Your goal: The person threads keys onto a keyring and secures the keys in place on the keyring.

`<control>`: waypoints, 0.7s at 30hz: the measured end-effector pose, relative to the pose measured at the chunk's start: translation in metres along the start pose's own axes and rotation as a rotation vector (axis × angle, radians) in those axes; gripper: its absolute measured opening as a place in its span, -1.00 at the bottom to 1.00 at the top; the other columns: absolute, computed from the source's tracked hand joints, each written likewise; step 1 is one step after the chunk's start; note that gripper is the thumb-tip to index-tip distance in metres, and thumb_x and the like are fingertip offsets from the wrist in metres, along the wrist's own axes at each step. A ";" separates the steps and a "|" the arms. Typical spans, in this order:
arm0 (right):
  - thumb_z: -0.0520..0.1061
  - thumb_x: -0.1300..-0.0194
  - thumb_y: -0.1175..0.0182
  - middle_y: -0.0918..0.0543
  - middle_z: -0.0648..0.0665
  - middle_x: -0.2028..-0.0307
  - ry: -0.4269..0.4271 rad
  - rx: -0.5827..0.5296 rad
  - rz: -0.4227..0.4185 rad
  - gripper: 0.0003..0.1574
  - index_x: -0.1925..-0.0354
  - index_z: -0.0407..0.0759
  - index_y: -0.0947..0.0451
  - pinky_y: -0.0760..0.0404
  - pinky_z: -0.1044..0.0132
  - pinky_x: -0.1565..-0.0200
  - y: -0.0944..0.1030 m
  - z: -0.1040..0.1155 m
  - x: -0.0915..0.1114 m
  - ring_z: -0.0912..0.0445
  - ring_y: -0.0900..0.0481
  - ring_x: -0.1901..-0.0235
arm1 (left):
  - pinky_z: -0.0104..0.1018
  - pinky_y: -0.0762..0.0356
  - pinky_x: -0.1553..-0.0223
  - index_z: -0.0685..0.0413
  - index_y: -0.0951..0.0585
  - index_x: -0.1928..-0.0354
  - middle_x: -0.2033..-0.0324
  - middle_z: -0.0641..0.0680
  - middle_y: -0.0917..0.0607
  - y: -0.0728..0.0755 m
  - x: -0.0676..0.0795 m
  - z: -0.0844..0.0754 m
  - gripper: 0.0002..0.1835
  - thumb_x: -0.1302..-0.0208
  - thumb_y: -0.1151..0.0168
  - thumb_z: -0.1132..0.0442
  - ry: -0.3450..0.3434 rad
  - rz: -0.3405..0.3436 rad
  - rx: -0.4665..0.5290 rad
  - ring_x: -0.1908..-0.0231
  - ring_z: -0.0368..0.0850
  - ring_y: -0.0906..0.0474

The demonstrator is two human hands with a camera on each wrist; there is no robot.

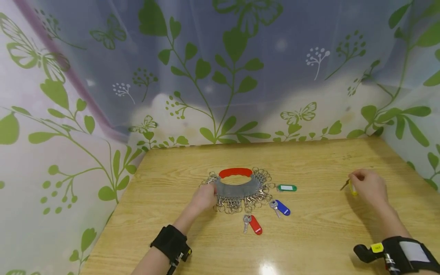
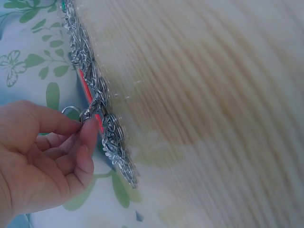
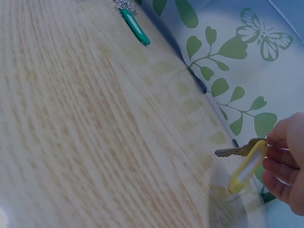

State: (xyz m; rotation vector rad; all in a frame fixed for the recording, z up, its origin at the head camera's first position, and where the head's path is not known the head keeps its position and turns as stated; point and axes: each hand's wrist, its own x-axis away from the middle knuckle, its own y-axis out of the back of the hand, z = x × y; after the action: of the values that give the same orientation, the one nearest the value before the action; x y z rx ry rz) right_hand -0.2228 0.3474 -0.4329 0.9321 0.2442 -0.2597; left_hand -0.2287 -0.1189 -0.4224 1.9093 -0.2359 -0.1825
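Note:
In the head view a grey curved key holder (image 1: pixel 238 190) with a red grip (image 1: pixel 235 172) lies on the table, its edge lined with metal clips and split rings. My left hand (image 1: pixel 204 197) is at its left end; in the left wrist view the thumb and forefinger pinch a metal clip (image 2: pixel 86 114) with its ring. Away to the right, my right hand (image 1: pixel 371 187) holds a key (image 3: pixel 237 151) with a yellow key tag (image 3: pixel 247 168) by their ring end. The key points left and the tag hangs down over the table.
Right of the holder lies a green key tag (image 1: pixel 287 188). In front are a blue key tag (image 1: pixel 283 207) with a key (image 1: pixel 274 206) and a red key tag (image 1: pixel 256 225) with a key (image 1: pixel 245 223). A leaf-patterned curtain (image 1: pixel 240 95) borders the wooden table (image 1: pixel 316 236).

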 end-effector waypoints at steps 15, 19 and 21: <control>-0.15 -0.36 -0.02 -0.57 -0.43 0.29 0.005 -0.001 0.039 -0.65 0.19 -0.48 -0.51 -0.38 0.16 0.43 -0.004 0.012 0.001 -0.19 -0.51 0.35 | -0.27 -0.49 0.40 0.20 -0.68 0.47 0.44 0.06 -0.64 0.006 0.001 0.003 -0.93 -0.11 -0.25 0.39 -0.056 0.001 0.121 0.43 -0.10 -0.54; -0.16 -0.36 -0.03 -0.56 -0.43 0.29 0.014 0.000 0.042 -0.66 0.19 -0.49 -0.51 -0.40 0.12 0.43 -0.005 0.016 0.002 -0.21 -0.51 0.34 | -0.38 -0.31 0.57 0.07 -0.54 0.69 0.69 -0.09 -0.47 0.008 0.003 0.003 -0.74 -0.12 -0.28 0.30 -0.052 0.046 0.110 0.64 -0.23 -0.33; -0.17 -0.35 -0.04 -0.56 -0.43 0.29 0.021 -0.008 0.041 -0.67 0.20 -0.49 -0.52 -0.41 0.09 0.42 -0.006 0.018 0.002 -0.22 -0.50 0.34 | -0.43 -0.15 0.65 0.00 -0.40 0.78 0.80 -0.14 -0.30 0.007 0.004 0.003 -0.60 -0.17 -0.27 0.26 -0.045 0.079 0.108 0.73 -0.27 -0.16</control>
State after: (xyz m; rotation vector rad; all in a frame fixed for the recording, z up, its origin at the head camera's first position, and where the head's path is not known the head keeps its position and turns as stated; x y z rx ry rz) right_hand -0.2210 0.3297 -0.4277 0.9317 0.2451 -0.2108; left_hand -0.2260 -0.1254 -0.4167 2.0007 -0.3569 -0.1624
